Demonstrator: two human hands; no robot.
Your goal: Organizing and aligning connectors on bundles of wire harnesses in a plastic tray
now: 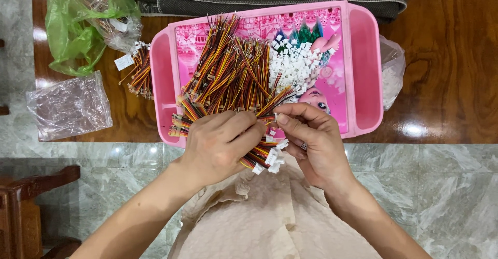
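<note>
At the centre of the frame a thick bunch of wire leads (262, 152), striped red, yellow and black with small white plugs at their ends, is held by the left hand (220, 139), whose grip is clenched around it just over the near edge of the pink tray (365, 67). The grip of the right hand (314, 139) is pinched, thumb against forefinger, on what seems to be a single lead or plug at the top of the bunch; exactly what is pinched cannot be made out.

Several slips may be judged likely. The bunch hangs partly beyond the tray's edge, above the lap, so any lead let go could be dropped onto the cloth or the floor rather than back into the tray. The loose wires (228, 67) heaped in the tray are tangled together, and neighbours could be dragged out with a pulled one. The white connector housings (293, 64) lie piled right beside them and could be scattered by a snagged wire.

Much is hidden. The left palm covers the middle of the bunch, so its size cannot be told. The contents of the green bag (78, 25) in the upper left and the clear bag (70, 106) below it are blurred. A second bundle (140, 72) left of the tray is partly screened by its rim, and a white bag (391, 72) at the right is mostly concealed behind it, on the wooden table (446, 56).
</note>
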